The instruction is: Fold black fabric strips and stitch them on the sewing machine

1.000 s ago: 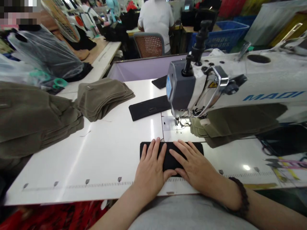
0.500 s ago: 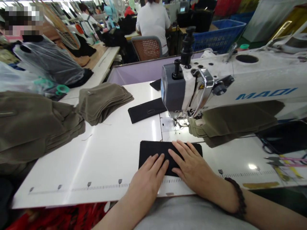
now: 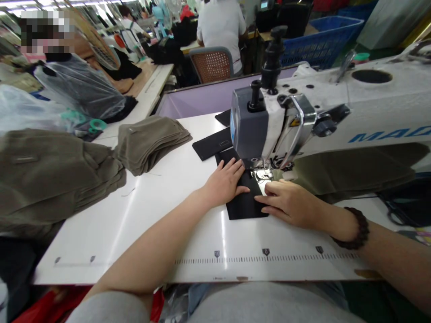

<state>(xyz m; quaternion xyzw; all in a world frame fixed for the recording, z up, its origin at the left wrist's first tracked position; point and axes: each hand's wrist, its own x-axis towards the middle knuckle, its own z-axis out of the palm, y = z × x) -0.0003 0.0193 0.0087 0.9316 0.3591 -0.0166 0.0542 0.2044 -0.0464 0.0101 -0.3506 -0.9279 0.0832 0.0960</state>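
A flat black fabric piece (image 3: pixel 244 204) lies lengthwise on the sewing table, its right edge beside the needle plate (image 3: pixel 263 175) of the sewing machine (image 3: pixel 251 125). My left hand (image 3: pixel 226 183) rests on its left part, fingers spread and flat. At its right edge my right hand (image 3: pixel 291 202) touches the cloth with fingers apart, the upper ones bent close to the presser foot. Whether the cloth's edge is beneath the foot cannot be made out. Another black piece (image 3: pixel 210 144) with a small rectangular mark touches its far end.
Stacks of olive-brown fabric pieces (image 3: pixel 151 141) and a larger pile (image 3: pixel 50 170) occupy the left side. More olive cloth (image 3: pixel 353 172) lies under the machine arm. A ruler scale (image 3: pixel 286 258) runs along the front edge. Beyond stand a chair (image 3: pixel 213 65), a blue basket (image 3: pixel 323 42) and seated people.
The black piece has been turned lengthwise and moved forward to the needle area. Both hands went with it, my left hand to its left side and my right to its right edge.
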